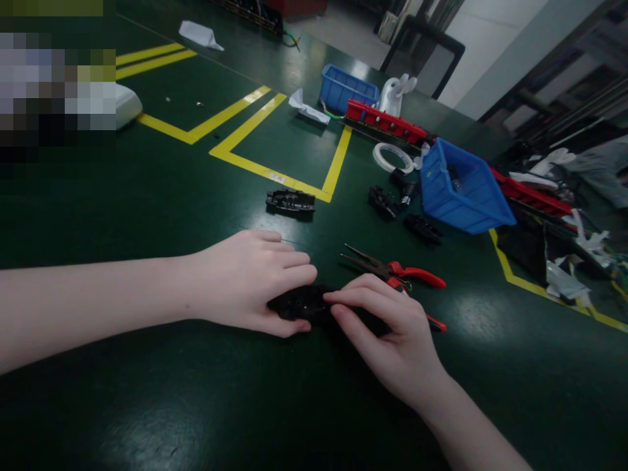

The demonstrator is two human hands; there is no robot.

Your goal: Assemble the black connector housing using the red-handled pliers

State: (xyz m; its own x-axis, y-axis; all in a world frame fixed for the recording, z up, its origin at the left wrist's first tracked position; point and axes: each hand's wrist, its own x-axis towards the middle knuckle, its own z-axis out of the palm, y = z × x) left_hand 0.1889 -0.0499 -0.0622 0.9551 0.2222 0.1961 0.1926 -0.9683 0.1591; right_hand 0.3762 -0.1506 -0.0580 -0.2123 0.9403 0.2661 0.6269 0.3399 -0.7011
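A black plastic part (300,305) lies on the dark green table (147,216) between both hands. My left hand (245,280) is closed round its left end, fingers over the top and thumb beneath. My right hand (387,333) grips its right end, fingertips pressed on top. Most of the part is hidden under the fingers. Red-handled needle-nose pliers (392,269) lie just behind my right hand, jaws pointing left.
Another black plastic part (290,201) lies beyond my hands near yellow floor-tape lines (338,163). Small black pieces (392,199) sit by a blue bin (466,190). Farther back are a second blue bin (346,88), a red strip (383,121), a tape roll (392,157) and white scraps.
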